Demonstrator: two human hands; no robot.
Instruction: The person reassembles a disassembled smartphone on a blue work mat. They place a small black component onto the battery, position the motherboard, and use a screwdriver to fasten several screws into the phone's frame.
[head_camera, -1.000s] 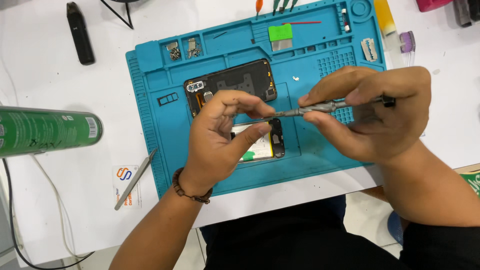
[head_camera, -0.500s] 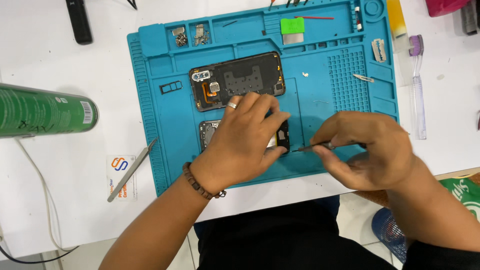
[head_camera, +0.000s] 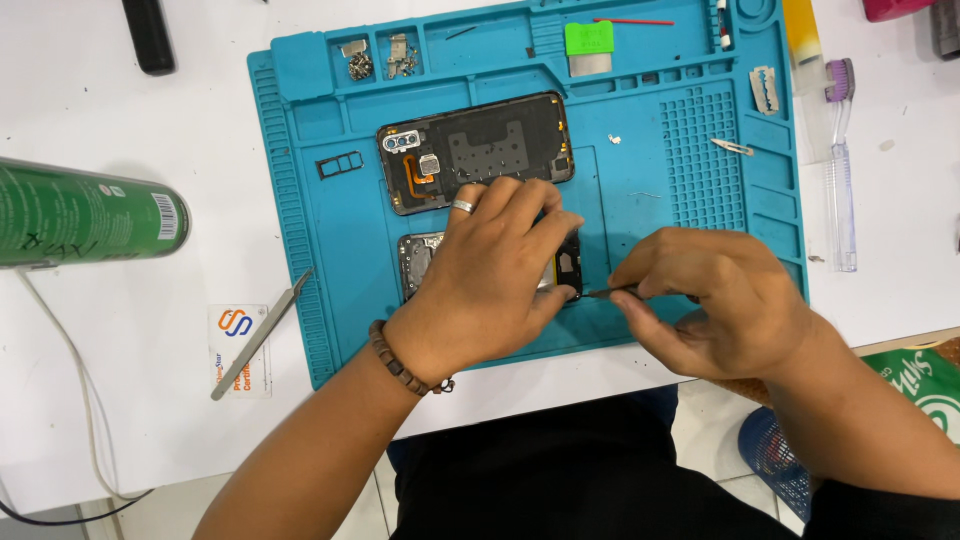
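My left hand (head_camera: 488, 275), with a ring and a bead bracelet, presses down on an opened phone body (head_camera: 418, 260) lying on the blue repair mat (head_camera: 300, 250); the hand hides most of it. My right hand (head_camera: 715, 300) pinches a thin dark tool (head_camera: 600, 292) whose tip touches the phone's right end. Just behind, the phone's black back cover (head_camera: 490, 140) lies inside up, showing an orange flex cable and camera ring.
A green spray can (head_camera: 90, 212) lies at the left. Metal tweezers (head_camera: 262, 335) rest at the mat's left edge, over a small card. Screws (head_camera: 360, 65), a SIM tray (head_camera: 340, 164), a green block (head_camera: 588, 38), a razor blade (head_camera: 763, 88) and a toothbrush (head_camera: 842, 170) lie around.
My right hand has come down from above the mat, bringing the tool tip to the phone's right end. My left hand has flattened onto the phone.
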